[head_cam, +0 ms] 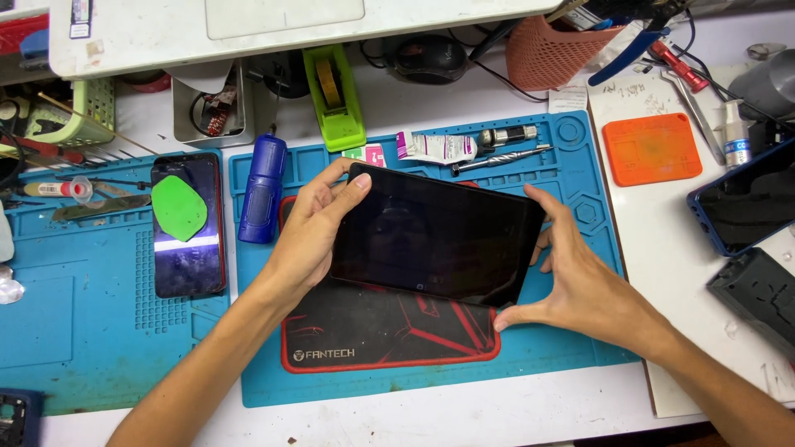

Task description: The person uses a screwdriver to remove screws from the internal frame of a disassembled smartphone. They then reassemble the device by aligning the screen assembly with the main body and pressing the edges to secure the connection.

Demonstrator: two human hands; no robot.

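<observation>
A black tablet (435, 234) with a dark screen is held a little above a black and red pad (373, 335), tilted slightly clockwise. My left hand (310, 236) grips its left edge, thumb on the top corner. My right hand (575, 277) holds its right edge, thumb at the lower right corner and fingers behind. The pad lies on a blue work mat (571, 178).
A phone (187, 225) with a green pick on it lies on a second blue mat (74, 306) at left. A blue cylinder (262, 189), green tape dispenser (334, 98), tube, screwdriver bit, orange square pad (652, 148), another phone (749, 207) and a pink basket (551, 51) surround the work area.
</observation>
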